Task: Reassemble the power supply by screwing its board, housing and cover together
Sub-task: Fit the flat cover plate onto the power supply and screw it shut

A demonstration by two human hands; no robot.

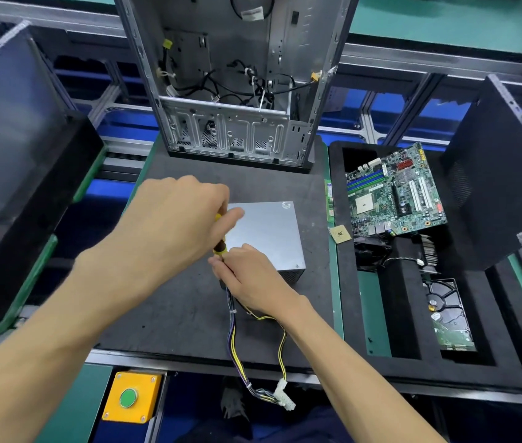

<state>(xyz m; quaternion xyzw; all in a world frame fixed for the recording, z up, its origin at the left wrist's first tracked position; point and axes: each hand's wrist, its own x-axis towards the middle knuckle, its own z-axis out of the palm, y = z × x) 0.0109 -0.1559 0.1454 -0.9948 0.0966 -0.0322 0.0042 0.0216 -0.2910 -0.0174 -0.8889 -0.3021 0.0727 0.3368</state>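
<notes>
The grey metal power supply [266, 233] lies on the black mat [189, 308] with its cover on top. My left hand [176, 222] grips the yellow-and-black handle of a screwdriver [220, 243], held upright at the supply's near left corner. My right hand [250, 276] pinches the screwdriver's lower shaft near the tip, which is hidden behind the fingers. The supply's cable bundle [237, 340], with yellow, black and purple wires, runs from under my right hand toward me and ends in a white connector [285, 394] past the mat's front edge.
An open PC case [237, 75] stands behind the supply. To the right, a black foam tray [406, 330] holds a motherboard [394, 193], a CPU chip [340, 234], a heatsink fan and a hard drive [449, 314]. Dark side panels lean at both sides. A yellow box with a green button [129, 398] sits front left.
</notes>
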